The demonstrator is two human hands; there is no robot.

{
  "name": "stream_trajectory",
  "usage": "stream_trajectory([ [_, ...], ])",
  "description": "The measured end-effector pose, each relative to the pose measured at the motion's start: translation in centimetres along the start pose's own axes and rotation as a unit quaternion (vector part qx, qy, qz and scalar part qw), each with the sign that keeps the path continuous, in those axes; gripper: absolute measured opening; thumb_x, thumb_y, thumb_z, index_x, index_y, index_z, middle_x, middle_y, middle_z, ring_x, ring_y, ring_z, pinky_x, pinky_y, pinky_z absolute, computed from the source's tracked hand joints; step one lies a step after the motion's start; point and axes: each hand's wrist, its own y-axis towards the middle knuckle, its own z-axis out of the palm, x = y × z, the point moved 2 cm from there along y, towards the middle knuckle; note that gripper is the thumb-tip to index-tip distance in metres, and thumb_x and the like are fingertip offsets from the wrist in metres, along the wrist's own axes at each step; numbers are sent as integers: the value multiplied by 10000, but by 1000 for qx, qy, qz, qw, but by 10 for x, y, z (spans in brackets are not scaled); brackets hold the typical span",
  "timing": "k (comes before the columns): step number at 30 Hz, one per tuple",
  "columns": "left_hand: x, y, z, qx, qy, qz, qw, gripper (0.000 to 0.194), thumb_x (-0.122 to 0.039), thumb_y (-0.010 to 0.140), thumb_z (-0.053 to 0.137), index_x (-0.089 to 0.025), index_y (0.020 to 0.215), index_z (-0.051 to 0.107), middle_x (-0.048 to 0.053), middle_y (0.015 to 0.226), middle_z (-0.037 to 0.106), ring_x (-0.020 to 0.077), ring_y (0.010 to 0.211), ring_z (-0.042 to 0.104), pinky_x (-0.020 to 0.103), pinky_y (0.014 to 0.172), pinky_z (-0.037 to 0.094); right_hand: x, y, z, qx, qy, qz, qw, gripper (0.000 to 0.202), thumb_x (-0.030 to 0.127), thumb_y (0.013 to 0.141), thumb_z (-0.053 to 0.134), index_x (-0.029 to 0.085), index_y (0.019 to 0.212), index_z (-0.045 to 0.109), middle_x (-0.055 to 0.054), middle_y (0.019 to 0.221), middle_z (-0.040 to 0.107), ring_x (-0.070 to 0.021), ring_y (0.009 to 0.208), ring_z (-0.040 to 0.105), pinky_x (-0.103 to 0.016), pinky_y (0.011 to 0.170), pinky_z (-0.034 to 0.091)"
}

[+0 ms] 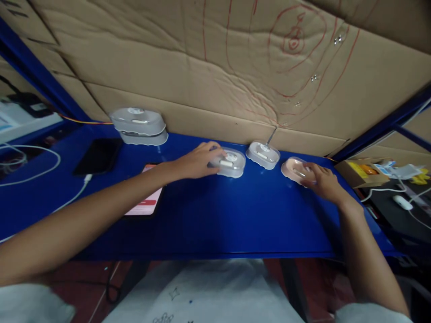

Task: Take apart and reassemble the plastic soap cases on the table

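My left hand (204, 160) has its thumb and fingers closed around the left end of an oval clear plastic case (235, 167), which carries a round white label and a small white piece. Further right, my right hand (323, 179) grips the right end of a pinkish clear plastic case (292, 169); its fingers cover part of it. Between the two hands lies a third oval plastic case (263, 154), untouched. All three rest in a row on the blue tabletop (235, 220).
Stacked clear cases (139, 121) stand at the back left. A lit phone (148, 204) lies beneath my left forearm, near a dark phone (98, 156) and a white cable (72, 197). Marked cardboard (161, 58) lines the back. An open carton (357, 172) sits at right.
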Motion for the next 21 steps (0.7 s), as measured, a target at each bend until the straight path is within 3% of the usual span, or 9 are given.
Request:
stream_trajectory([
  [2, -16, -25, -2, 31, -30, 9, 999, 451, -438, 942, 680, -275, 1359, 633, 117, 1525, 484, 353, 1391, 488, 527, 1183, 398, -1, 17, 8, -9, 45, -52, 998, 540, 541, 990, 586, 212, 1418, 565, -231, 1398, 664, -463, 1291, 616, -628, 1081, 437],
  [5, -43, -51, 0, 73, -68, 28, 995, 440, -462, 926, 751, -330, 1334, 657, 91, 1607, 434, 367, 1450, 428, 531, 1191, 389, 18, 47, 19, -36, 99, -115, 988, 583, 557, 1009, 555, 198, 1467, 534, -209, 1469, 625, -442, 1378, 572, -638, 1174, 364],
  [9, -66, -61, 7, 99, -99, 58, 988, 469, -444, 921, 782, -361, 1364, 651, 76, 1602, 486, 358, 1446, 444, 524, 1189, 395, 63, 84, 32, -14, 90, -118, 989, 625, 504, 990, 590, 203, 1530, 502, -201, 1571, 563, -422, 1489, 486, -705, 1184, 347],
  [12, -68, -59, 13, 85, -126, 55, 987, 617, -462, 880, 827, -346, 1440, 594, 86, 1599, 515, 366, 1450, 471, 544, 1204, 373, 106, 95, 30, -23, 75, -81, 994, 655, 486, 1017, 561, 222, 1603, 431, -221, 1694, 406, -450, 1582, 351, -813, 1177, 249],
  [14, -63, -58, 16, 80, -153, 42, 984, 749, -505, 869, 832, -316, 1518, 510, 114, 1597, 525, 370, 1461, 485, 550, 1206, 371, 140, 86, 20, -56, 109, -93, 988, 615, 480, 1075, 466, 239, 1636, 388, -200, 1717, 376, -402, 1615, 308, -775, 1226, 223],
  [15, -61, -58, 18, 78, -166, 36, 982, 785, -520, 870, 827, -301, 1539, 479, 127, 1591, 532, 370, 1460, 495, 549, 1202, 378, 158, 75, 14, -58, 150, -132, 978, 587, 482, 1102, 412, 262, 1645, 378, -172, 1707, 407, -354, 1612, 334, -706, 1254, 267],
  [17, -56, -59, 21, 73, -182, 26, 980, 789, -530, 877, 812, -283, 1540, 463, 140, 1574, 550, 369, 1446, 519, 547, 1186, 399, 193, 47, 4, 18, 219, -258, 941, 572, 529, 1112, 397, 321, 1645, 383, -108, 1708, 425, -289, 1590, 391, -585, 1262, 367],
  [19, -54, -60, 26, 62, -183, 18, 981, 799, -537, 869, 812, -270, 1533, 456, 153, 1573, 549, 375, 1445, 525, 556, 1176, 408, 216, 18, -3, 61, 219, -320, 920, 722, 629, 1034, 554, 325, 1660, 364, -113, 1727, 387, -334, 1589, 385, -600, 1254, 386],
  [21, -53, -61, 32, 53, -174, 10, 983, 890, -536, 834, 843, -265, 1560, 406, 172, 1609, 511, 389, 1477, 495, 576, 1181, 397, 226, -2, -4, 60, 226, -326, 916, 784, 622, 997, 634, 318, 1666, 359, -129, 1708, 416, -364, 1581, 390, -631, 1252, 383],
])
